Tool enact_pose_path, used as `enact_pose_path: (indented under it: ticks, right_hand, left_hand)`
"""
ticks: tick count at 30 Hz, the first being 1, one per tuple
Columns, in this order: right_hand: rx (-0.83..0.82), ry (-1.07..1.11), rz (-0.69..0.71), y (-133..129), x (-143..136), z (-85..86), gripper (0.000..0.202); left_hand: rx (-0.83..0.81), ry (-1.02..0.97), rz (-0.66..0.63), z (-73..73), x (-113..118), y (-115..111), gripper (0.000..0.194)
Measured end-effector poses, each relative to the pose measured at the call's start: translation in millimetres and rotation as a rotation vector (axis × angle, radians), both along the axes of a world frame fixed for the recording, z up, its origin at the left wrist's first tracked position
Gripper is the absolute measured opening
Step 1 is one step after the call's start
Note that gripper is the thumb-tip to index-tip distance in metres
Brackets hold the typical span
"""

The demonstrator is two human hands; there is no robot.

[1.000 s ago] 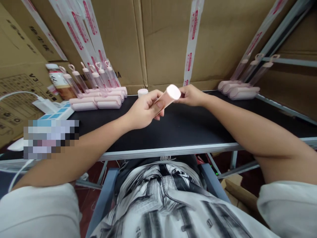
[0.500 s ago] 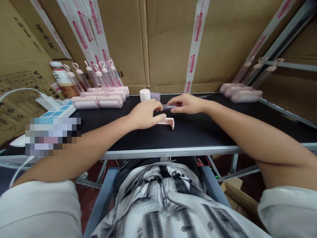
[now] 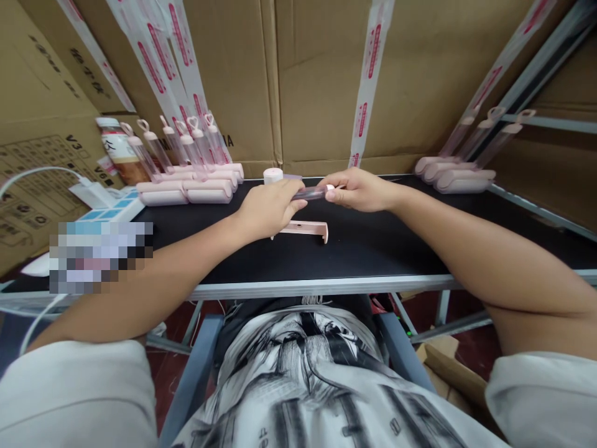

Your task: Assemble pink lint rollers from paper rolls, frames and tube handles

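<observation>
Cardboard (image 3: 321, 81) stands behind the black table (image 3: 373, 236), strips of red-printed tape on its face. Table edge: metal. Floor (image 3: 175, 373): dark red. Blue-grey chair (image 3: 198, 367) at the front.

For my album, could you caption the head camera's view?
Two hands, left and right, hold a clear tube above a black tabletop.

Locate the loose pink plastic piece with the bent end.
In the head view, the pink plastic piece lies mid-picture on the black tabletop, just nearer the person than the clear tube held by the left hand and right hand.
</observation>
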State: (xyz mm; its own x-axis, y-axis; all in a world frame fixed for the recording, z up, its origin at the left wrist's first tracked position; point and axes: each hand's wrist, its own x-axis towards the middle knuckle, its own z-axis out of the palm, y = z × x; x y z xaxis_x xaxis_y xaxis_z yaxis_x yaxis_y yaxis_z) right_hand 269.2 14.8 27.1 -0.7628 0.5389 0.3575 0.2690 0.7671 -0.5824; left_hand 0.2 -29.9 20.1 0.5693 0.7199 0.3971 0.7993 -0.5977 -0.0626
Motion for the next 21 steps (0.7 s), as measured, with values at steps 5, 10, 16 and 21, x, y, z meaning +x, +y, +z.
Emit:
enact_pose_path:
  ticks: [5, 10, 16, 21]
  right_hand:
    - [0.178, 0.046, -0.096, -5.1, -1.1, 2.3, 0.068]
    - [0.2, 0.092, -0.127, -12.4, -4.4, 4.5, 0.07]
    - [0.049, 0.348, -0.257, 5.4, 28.9, 18.4, 0.057]
    - [-0.096, 0.031, -0.444, 40.0, 52.4, 6.9, 0.044]
  left_hand:
    - [-0.035, -0.16, -0.062, 1.0, -1.6, -1.6, 0.034]
    - [-0.11, -0.307, -0.129, 2.3, -0.7, -2.3, 0.029]
    - [-0.506, -0.69, -0.328, 6.0, -1.7, 2.2, 0.045]
    - [-0.463, -0.949, -0.24, 29.1, -22.4, 13.8, 0.036]
